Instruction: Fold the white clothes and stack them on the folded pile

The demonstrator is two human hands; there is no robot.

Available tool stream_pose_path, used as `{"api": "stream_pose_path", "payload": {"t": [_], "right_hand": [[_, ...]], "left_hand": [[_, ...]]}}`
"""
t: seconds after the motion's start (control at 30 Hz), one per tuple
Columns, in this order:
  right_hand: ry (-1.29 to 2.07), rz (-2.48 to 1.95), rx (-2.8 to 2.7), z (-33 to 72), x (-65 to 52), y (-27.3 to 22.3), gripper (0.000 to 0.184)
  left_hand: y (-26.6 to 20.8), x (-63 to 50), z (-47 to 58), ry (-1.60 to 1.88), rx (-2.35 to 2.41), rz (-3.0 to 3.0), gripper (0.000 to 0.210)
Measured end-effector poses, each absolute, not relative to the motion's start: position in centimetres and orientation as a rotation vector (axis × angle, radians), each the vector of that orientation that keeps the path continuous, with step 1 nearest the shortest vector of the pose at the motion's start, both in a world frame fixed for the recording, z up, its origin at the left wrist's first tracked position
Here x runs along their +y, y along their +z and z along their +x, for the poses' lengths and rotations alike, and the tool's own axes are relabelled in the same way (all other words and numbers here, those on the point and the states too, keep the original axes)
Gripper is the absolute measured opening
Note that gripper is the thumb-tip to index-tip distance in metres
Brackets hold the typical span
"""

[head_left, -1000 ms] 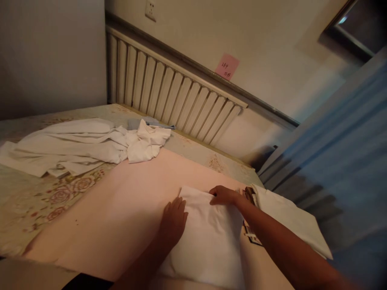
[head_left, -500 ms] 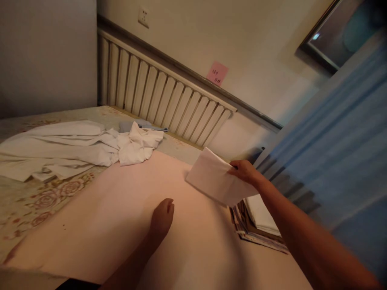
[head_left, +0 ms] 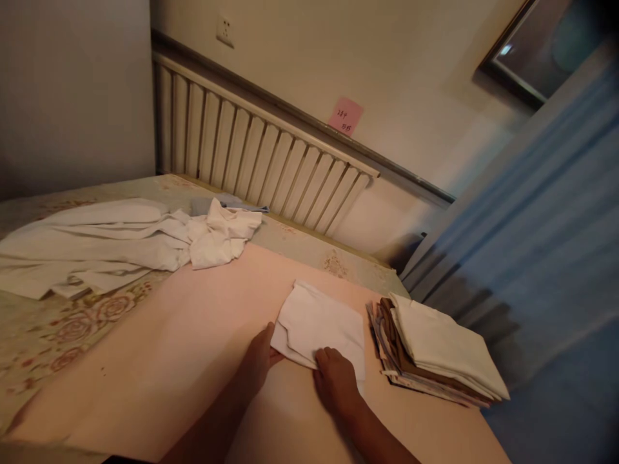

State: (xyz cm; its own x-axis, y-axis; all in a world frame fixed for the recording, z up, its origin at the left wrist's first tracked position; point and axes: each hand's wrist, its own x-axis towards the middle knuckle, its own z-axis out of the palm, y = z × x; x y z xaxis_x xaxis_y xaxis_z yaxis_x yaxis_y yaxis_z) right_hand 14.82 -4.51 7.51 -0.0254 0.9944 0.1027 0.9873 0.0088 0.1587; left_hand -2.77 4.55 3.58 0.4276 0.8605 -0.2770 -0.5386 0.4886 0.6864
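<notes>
A folded white cloth (head_left: 322, 319) lies on the pink sheet (head_left: 203, 322) in front of me, its layers showing along the left and near edges. At its left corner, my left hand (head_left: 261, 351) is closed on the edge, with some fingers tucked beneath. My right hand (head_left: 338, 377) grips the near edge with curled fingers over the top. Just right of the cloth sits a stack of folded fabric (head_left: 447, 348), cream on top with brown and patterned layers below.
Crumpled white clothing (head_left: 145, 238) spreads over the floral bedcover (head_left: 106, 309) at the left. A blue-grey cloth (head_left: 227, 203) lies behind it. The slatted radiator (head_left: 261, 148) runs along the back wall, and a blue curtain (head_left: 522, 258) hangs at the right.
The white cloth has come down from the air beside the stack to the pink sheet, moving left and nearer. My left hand, empty before, now holds its left corner; the stack is uncovered.
</notes>
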Motion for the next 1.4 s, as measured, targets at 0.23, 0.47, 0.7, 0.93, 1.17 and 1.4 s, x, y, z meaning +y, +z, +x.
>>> {"api": "stream_pose_path", "payload": {"t": [0.23,0.47,0.7,0.93,1.17,1.4], "right_hand": [[0.210,2.183,2.166,14.6,-4.2,8.5,0.014],[-0.237,2.542,2.173,12.1,-3.8,8.6,0.005],[-0.809,2.805,2.073,9.4,-4.1,8.8,0.015],[-1.653,2.861,1.850,8.6,-5.0,11.3,0.016],[-2.561,2.836,1.671,9.9,-6.2,16.1,0.029],[-3.097,3.053,1.433,10.1,-9.4,22.4,0.034]], "left_hand": [[3.6,4.4,-2.6,0.952,0.714,0.521,0.047],[4.5,4.9,-3.4,0.912,0.742,0.462,0.051],[6.5,4.7,-4.3,0.837,0.755,0.610,0.064],[7.0,4.8,-4.8,0.814,0.606,0.642,0.080],[7.1,5.1,-5.0,0.834,0.638,0.658,0.074],[7.2,3.9,-4.9,0.771,0.643,0.803,0.068]]}}
